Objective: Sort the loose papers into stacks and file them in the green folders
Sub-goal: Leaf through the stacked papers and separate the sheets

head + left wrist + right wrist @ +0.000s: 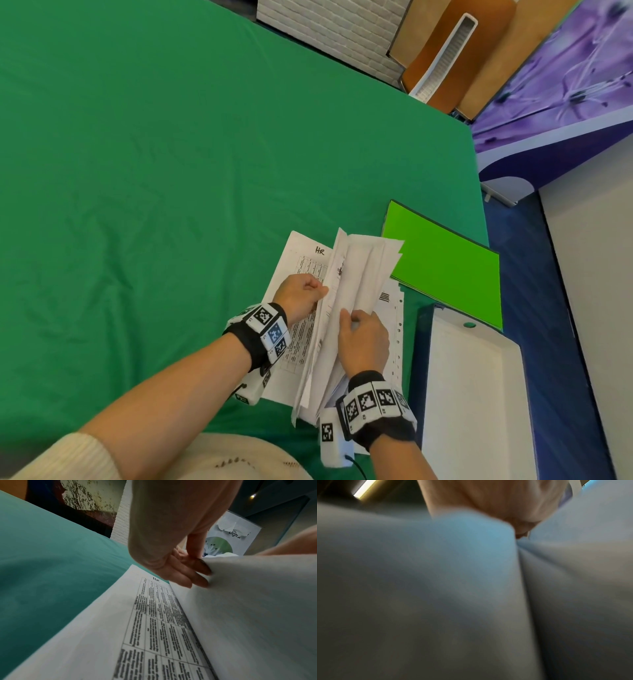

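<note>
- Loose papers (352,284): a raised sheaf of white sheets, held above the green-covered table (171,171), edges fanned and uneven. Judged light, limp and slippery sheet on sheet; best taken along a long edge with the whole thickness pinched.
- HR sheet (301,270): printed table, marked "HR" by hand, lying flat on the table beneath the sheaf.
- Punched sheet (394,308): flat under the sheaf, at its right.
- Green folder (445,270): closed, on the table just beyond the papers, near the table's right edge.
- Left hand (299,296): thumb and fingers (197,574) closed on the sheaf's left edge.
- Right hand (364,337): fingers curled around the sheaf's near right part; wrist view blurred, fingertips hidden.
- White box (472,394): open, at the right.
</note>
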Action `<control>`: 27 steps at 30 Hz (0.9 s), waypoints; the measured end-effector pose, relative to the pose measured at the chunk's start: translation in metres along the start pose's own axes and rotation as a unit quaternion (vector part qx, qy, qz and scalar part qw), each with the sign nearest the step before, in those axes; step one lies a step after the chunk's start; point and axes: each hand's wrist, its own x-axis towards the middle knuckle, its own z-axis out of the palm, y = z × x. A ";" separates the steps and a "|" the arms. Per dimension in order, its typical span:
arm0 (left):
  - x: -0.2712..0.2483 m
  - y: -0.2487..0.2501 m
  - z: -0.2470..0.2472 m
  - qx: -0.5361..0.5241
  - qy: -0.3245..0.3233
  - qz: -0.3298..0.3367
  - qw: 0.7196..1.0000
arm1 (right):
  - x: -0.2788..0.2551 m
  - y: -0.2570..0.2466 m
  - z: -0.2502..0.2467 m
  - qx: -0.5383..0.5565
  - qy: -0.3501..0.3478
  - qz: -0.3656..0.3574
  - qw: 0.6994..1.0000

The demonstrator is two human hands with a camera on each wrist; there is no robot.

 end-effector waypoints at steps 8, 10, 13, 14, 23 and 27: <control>0.002 -0.014 -0.030 0.321 0.165 0.006 0.932 | 0.002 0.005 0.001 0.008 0.019 0.033 0.999; 0.002 -0.020 -0.037 0.366 0.163 -0.008 0.916 | 0.002 0.006 -0.001 0.008 0.016 0.038 0.999; 0.003 -0.023 -0.040 0.374 0.137 -0.008 0.917 | 0.001 0.007 -0.003 0.011 0.013 0.045 0.999; 0.002 -0.022 -0.039 0.387 0.128 -0.003 0.913 | 0.001 0.008 -0.003 0.015 0.012 0.046 0.999; -0.009 0.013 -0.028 0.695 0.017 0.035 0.718 | -0.001 0.011 -0.001 0.059 0.031 0.042 0.997; -0.017 0.026 -0.015 0.713 0.027 0.055 0.699 | -0.002 0.011 0.001 0.072 0.044 0.032 0.996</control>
